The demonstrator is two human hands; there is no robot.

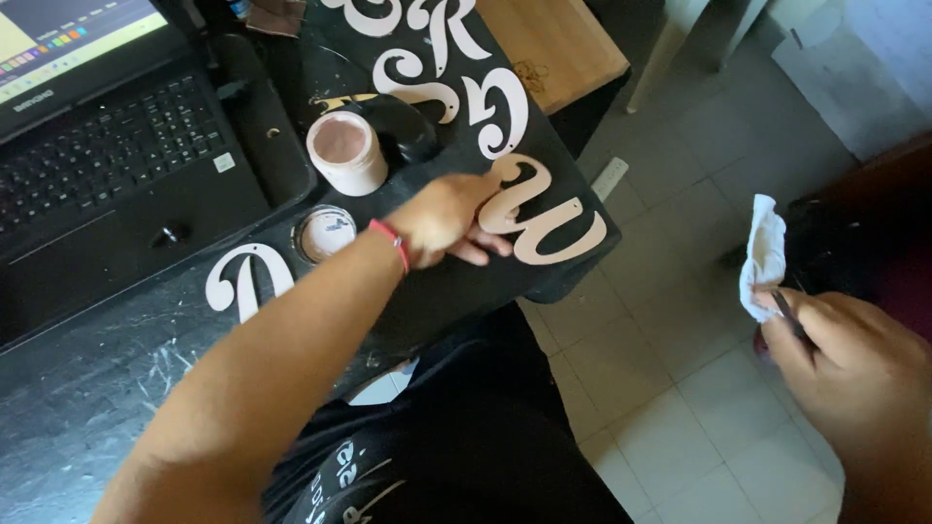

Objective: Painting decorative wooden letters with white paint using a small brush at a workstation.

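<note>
Two hands work apart: the left hand (442,218) presses loosely curled fingers on a cream cutout letter (544,218) lying on the black board (427,291); the right hand (849,354) (off over the floor) grips a thin brush (788,315) against a white rag (764,254). An open paint jar (347,152) stands nearby.

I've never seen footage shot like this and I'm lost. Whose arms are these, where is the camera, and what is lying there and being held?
The one picture comes from a camera on a person's head, looking down at their own bare hands. The left hand rests on a pale cut-out letter lying on a black board. Beside it stand an open jar of pinkish paint and its lid, with a laptop behind. The right hand, off over the tiled floor, has a thin dark tool and a white cloth in its grip.
</note>
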